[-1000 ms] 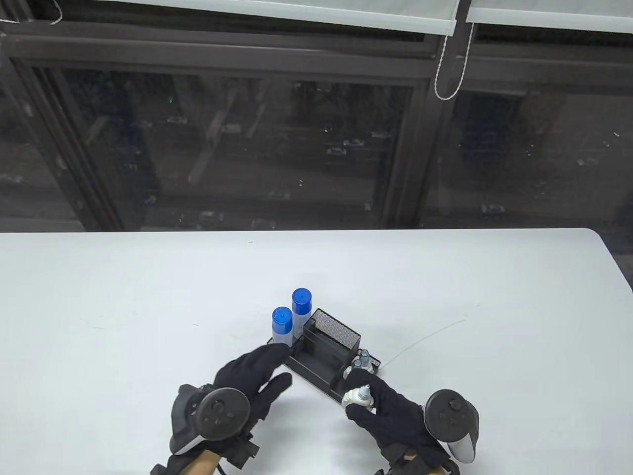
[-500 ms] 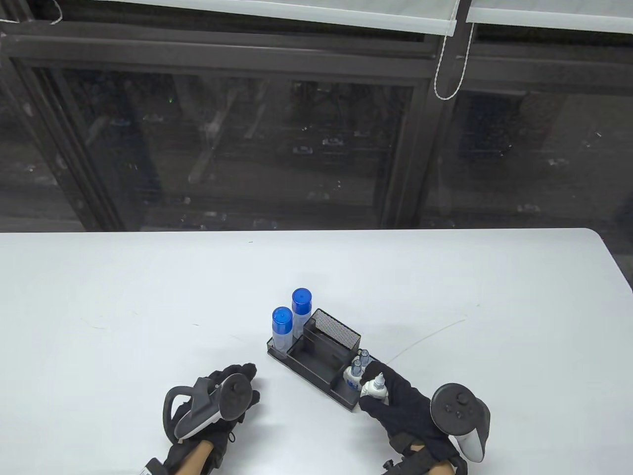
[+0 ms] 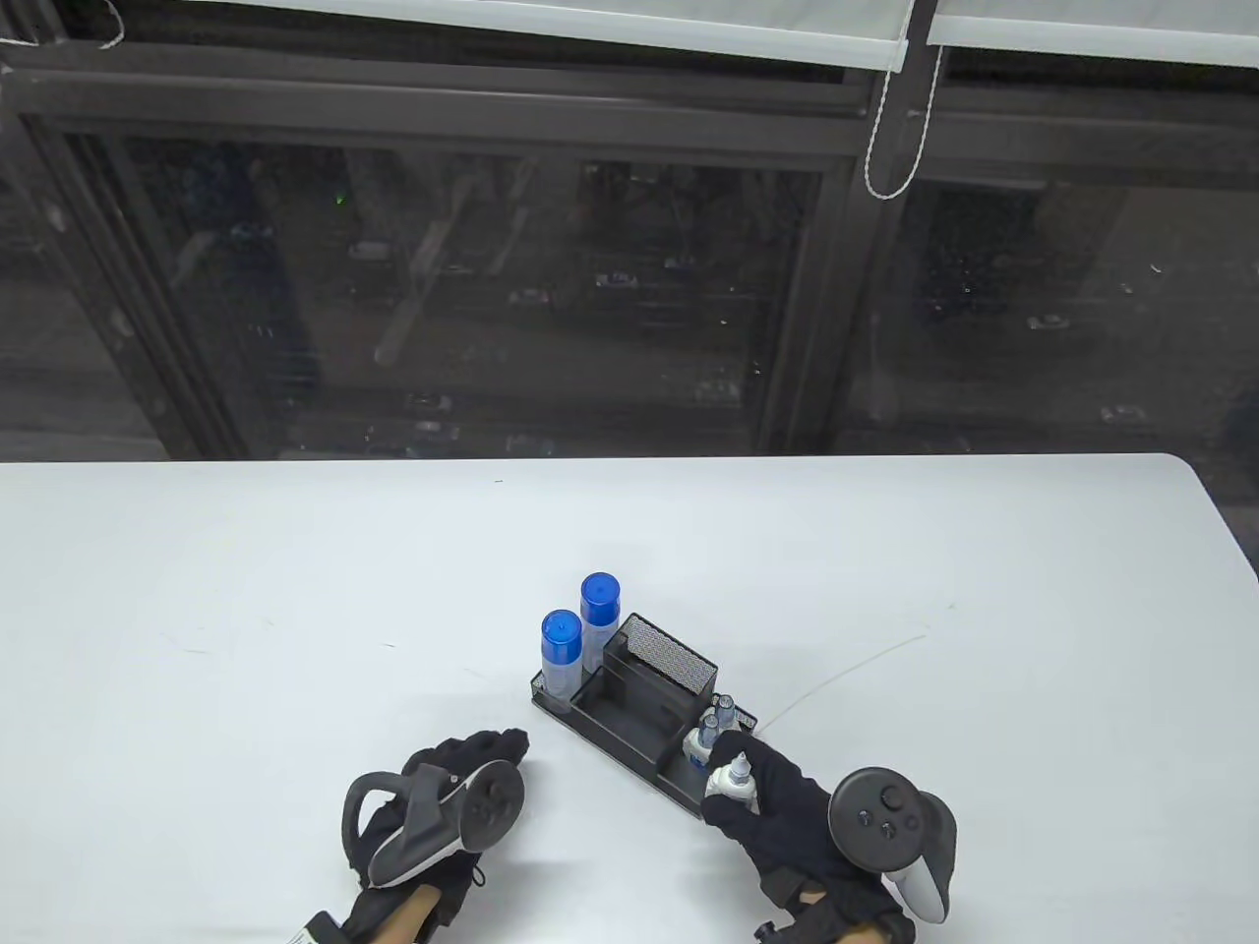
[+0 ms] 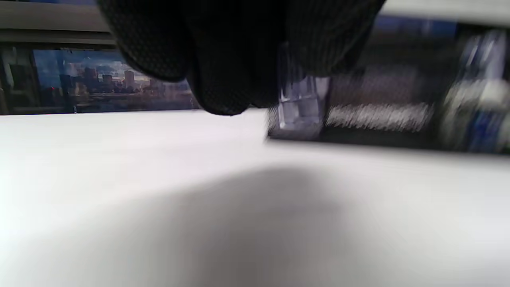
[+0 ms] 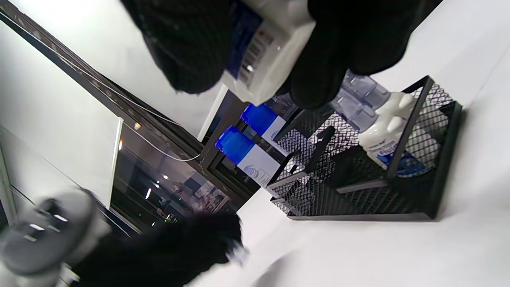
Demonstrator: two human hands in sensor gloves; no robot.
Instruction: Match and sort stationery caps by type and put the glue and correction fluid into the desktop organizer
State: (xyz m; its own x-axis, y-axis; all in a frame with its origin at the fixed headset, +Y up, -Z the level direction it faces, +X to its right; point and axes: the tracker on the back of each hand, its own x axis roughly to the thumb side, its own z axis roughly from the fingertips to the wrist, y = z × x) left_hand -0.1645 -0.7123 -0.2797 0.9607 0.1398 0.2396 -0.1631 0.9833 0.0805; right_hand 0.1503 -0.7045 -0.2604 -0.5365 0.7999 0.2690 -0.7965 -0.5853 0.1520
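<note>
The black mesh organizer (image 3: 644,733) (image 5: 446,159) stands near the table's front. Two blue-capped glue sticks (image 3: 570,639) (image 5: 249,153) stand in its left end. Two clear-capped correction fluid bottles (image 3: 710,728) (image 5: 378,119) stand in its right end. My right hand (image 3: 740,777) grips a third white correction fluid bottle (image 3: 728,784) (image 5: 267,52) just above the organizer's near right corner, nozzle up. My left hand (image 3: 497,749) lies on its side left of the organizer, fingers curled. In the blurred left wrist view its fingertips (image 4: 223,79) pinch a small clear cap (image 4: 301,105).
The white table (image 3: 295,590) stretches wide to the left, right and behind the organizer. Its far edge meets a dark window wall. A thin line (image 3: 846,674) runs across the tabletop right of the organizer.
My left hand pulled back from the organizer's left end toward me and turned on its side with fingers curled. My right hand shifted slightly with the bottle, staying by the organizer's right end.
</note>
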